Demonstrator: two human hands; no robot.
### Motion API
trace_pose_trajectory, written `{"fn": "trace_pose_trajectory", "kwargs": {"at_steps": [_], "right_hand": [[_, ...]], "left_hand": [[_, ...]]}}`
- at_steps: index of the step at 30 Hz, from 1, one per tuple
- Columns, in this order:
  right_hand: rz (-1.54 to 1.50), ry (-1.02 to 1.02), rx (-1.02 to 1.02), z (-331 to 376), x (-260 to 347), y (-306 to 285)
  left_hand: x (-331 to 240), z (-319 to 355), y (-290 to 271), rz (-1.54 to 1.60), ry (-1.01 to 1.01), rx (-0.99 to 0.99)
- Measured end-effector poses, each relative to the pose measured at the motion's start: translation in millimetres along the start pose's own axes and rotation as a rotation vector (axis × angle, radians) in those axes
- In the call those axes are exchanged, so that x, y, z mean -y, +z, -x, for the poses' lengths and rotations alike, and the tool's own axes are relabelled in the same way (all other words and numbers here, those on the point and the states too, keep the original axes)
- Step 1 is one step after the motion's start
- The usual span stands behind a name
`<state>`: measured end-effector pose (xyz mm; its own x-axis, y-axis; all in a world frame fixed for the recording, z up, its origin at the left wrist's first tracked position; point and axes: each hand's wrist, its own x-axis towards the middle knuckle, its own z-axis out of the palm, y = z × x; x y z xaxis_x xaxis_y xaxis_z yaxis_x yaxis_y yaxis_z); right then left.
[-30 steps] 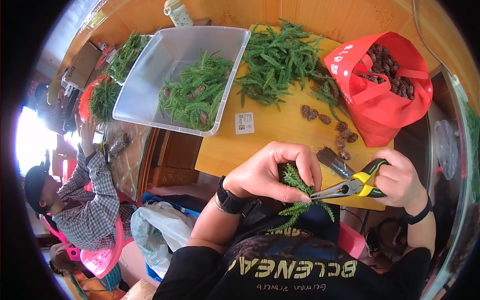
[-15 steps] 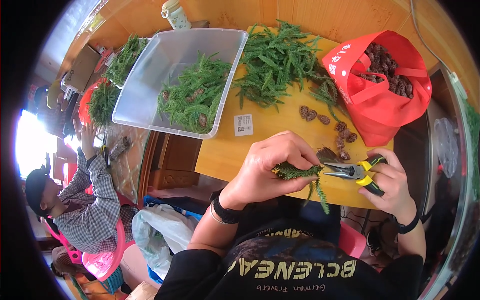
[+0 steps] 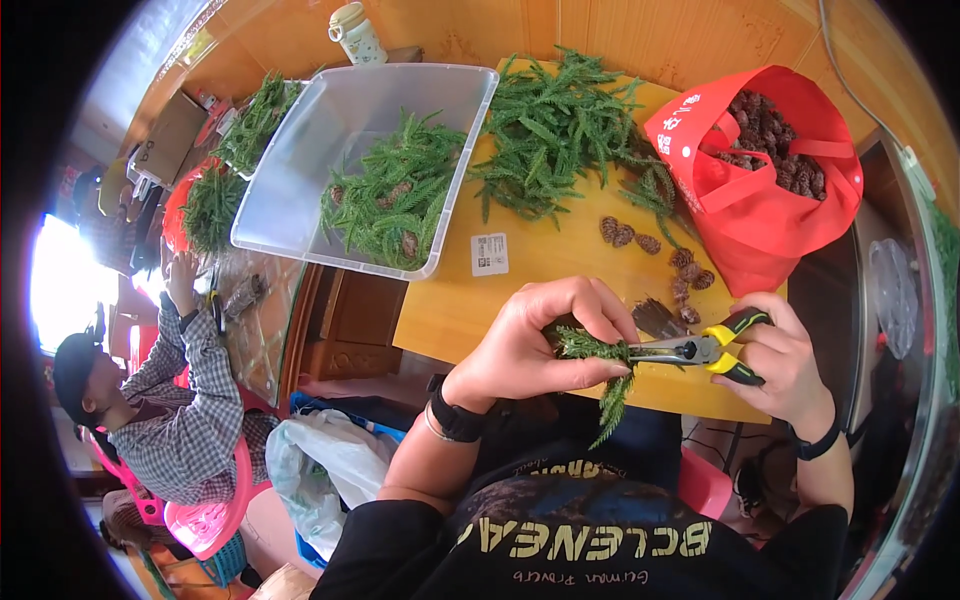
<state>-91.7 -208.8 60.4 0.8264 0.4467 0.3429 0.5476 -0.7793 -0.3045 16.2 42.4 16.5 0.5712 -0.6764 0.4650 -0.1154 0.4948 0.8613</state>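
Note:
My left hand (image 3: 550, 335) pinches a small green artificial pine sprig (image 3: 606, 400) in front of my chest, its needles hanging below the thumb. In my right hand (image 3: 785, 365) are long-nose pliers (image 3: 708, 350) with black and yellow handles. Their jaws point left and touch the sprig at my left fingertips; whether they grip a stem or wire there is too small to tell. Just beyond the pliers, a bundle of thin dark pieces (image 3: 657, 318) lies on the yellow table (image 3: 450, 325). Several small brown pine cones (image 3: 684, 270) rest near it.
A clear plastic bin (image 3: 290, 225) holds green sprigs and cones. Beside it are a pile of sprigs (image 3: 555, 130) and a white label card (image 3: 489, 254). A red bag (image 3: 745, 225) full of cones stands right. At left, another person (image 3: 170, 400) sits at a second table.
The pliers' jaws have moved left onto the sprig at my left fingertips. The sprig has turned slightly, its hanging end swinging left.

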Motion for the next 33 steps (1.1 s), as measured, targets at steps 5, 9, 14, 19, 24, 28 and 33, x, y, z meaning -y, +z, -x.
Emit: {"fn": "trace_pose_trajectory", "kwargs": {"at_steps": [5,9,14,19,24,28,33], "right_hand": [[-0.056,-0.032,0.015,-2,-1,0],[-0.111,-0.018,0.107,-4,-4,-10],[-0.156,-0.066,0.249,-13,-6,-27],[-0.189,-0.059,0.278,-14,-6,-26],[-0.266,-0.067,0.256,-10,-5,-21],[-0.309,-0.053,0.255,-6,-3,-11],[-0.154,0.018,0.244,2,4,-8]], "left_hand": [[3,1,3,0.167,-0.033,0.019],[4,2,4,0.296,-0.113,0.054],[10,1,1,0.339,-0.13,0.12],[11,0,1,0.395,-0.137,0.144],[9,3,1,0.379,-0.145,0.142],[6,4,0,0.359,-0.134,0.147],[9,6,-2,0.334,-0.157,0.147]]}}
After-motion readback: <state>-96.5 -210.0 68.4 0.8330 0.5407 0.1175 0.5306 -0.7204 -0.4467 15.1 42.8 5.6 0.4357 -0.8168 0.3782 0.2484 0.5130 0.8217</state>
